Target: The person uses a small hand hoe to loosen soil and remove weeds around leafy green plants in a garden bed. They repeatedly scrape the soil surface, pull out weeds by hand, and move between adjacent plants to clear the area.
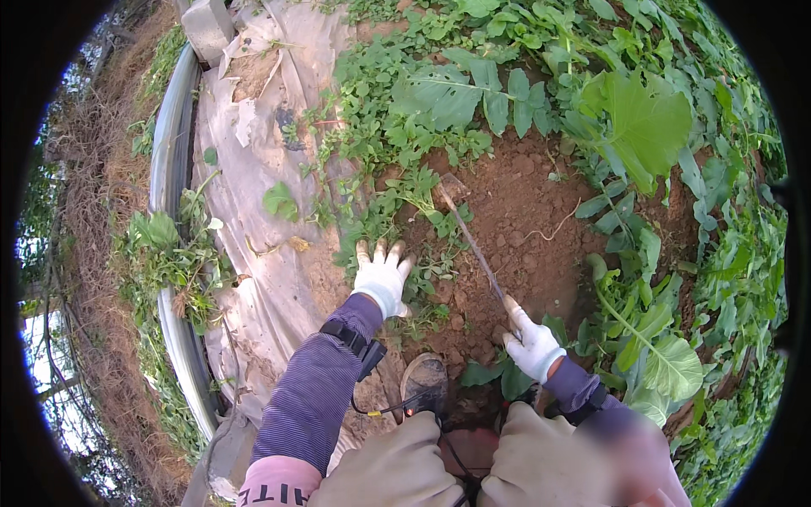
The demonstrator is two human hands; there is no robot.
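My right hand (536, 345), in a white glove, is closed around the thin handle of a small hoe (477, 252). The hoe's soil-covered blade (452, 189) rests on the brown soil (528, 211), at the edge of some low green weeds (411, 193). To its left, my left hand (382, 277) wears a white glove with dirty fingertips. Its fingers are spread over the weeds beside the bare soil, and nothing shows in its grasp. Whether the palm presses on the plants cannot be made out.
Large leafy plants (634, 127) crowd the right side, with one broad leaf (673, 368) near my right arm. A pale ground sheet (262, 203) stretches along the left, bordered by a metal rail (173, 135) and a heap of pulled weeds (173, 253). My shoe (424, 380) stands below my left hand.
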